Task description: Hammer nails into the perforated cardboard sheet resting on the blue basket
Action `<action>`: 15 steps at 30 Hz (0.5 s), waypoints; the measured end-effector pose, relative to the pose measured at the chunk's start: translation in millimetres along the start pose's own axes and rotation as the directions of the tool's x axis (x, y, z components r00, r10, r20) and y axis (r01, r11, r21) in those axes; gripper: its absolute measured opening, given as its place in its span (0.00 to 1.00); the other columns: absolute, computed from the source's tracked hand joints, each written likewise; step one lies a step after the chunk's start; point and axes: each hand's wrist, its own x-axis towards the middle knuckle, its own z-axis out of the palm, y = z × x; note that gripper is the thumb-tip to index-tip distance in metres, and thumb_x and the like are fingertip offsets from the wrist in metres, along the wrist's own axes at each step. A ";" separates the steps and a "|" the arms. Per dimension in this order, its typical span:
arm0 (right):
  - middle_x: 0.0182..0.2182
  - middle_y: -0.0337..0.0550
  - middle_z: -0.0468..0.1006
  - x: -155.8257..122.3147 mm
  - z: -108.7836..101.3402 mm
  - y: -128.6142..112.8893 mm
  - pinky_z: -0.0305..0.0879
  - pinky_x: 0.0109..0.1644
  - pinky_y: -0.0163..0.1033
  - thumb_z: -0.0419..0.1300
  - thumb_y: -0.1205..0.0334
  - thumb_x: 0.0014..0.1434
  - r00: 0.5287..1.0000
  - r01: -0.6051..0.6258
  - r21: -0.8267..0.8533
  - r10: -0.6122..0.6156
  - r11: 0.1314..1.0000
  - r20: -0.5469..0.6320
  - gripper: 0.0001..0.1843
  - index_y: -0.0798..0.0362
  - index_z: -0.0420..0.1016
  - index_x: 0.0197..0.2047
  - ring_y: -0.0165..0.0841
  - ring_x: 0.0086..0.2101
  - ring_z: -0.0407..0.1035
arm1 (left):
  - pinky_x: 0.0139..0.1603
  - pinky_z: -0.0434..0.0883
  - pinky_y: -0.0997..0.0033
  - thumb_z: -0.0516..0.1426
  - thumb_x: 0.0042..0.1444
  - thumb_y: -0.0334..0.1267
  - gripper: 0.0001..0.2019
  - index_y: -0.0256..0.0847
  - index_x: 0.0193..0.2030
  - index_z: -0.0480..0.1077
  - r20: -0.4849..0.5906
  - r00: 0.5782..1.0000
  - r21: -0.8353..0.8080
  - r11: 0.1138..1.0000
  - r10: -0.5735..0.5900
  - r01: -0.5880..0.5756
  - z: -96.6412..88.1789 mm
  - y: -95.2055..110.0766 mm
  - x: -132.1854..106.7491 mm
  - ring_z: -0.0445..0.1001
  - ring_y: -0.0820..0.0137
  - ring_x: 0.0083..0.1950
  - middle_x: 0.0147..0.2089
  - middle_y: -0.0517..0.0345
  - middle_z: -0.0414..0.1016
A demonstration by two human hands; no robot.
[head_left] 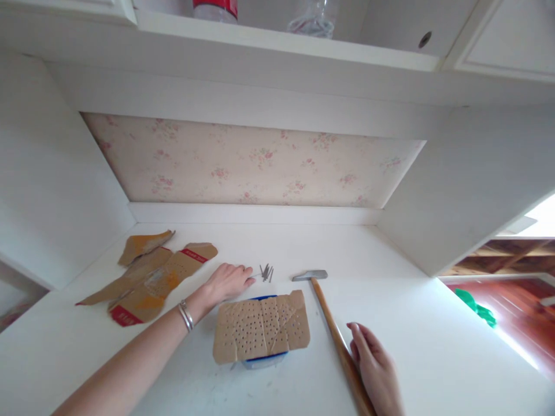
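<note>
On the white surface, my left hand (pixel 231 281) is closed in a pinch on a thin nail, beside a small pile of loose nails (pixel 266 273). Just below it, a piece of brown cardboard (pixel 262 326) dotted with many small holes lies over a clear container with a blue rim (pixel 265 360). To the right lies a hammer (pixel 330 320), its grey head away from me and its wooden handle running toward me. My right hand (pixel 376 364) rests beside this handle with fingers curled and thumb against them; whatever is inside is hidden.
Torn cardboard pieces (pixel 158 277) with red and orange patches lie at the left. White side panels (pixel 468 173) and a floral back wall (pixel 260 162) enclose the surface, under an overhead shelf (pixel 277 43). Beyond the right edge, a green object (pixel 476 307) sits over a reddish floor.
</note>
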 end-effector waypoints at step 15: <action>0.23 0.35 0.70 -1.5 2.2 -6.9 0.59 0.34 0.38 0.51 0.37 0.62 0.995 0.065 -0.171 -0.050 0.983 0.090 0.25 0.49 0.74 0.41 0.36 0.28 0.65 | 0.41 0.72 0.67 0.39 0.71 0.43 0.20 0.39 0.46 0.70 -0.281 0.955 -0.066 0.995 -0.096 0.080 -34.6 -18.8 -33.7 0.79 0.64 0.42 0.44 0.49 0.79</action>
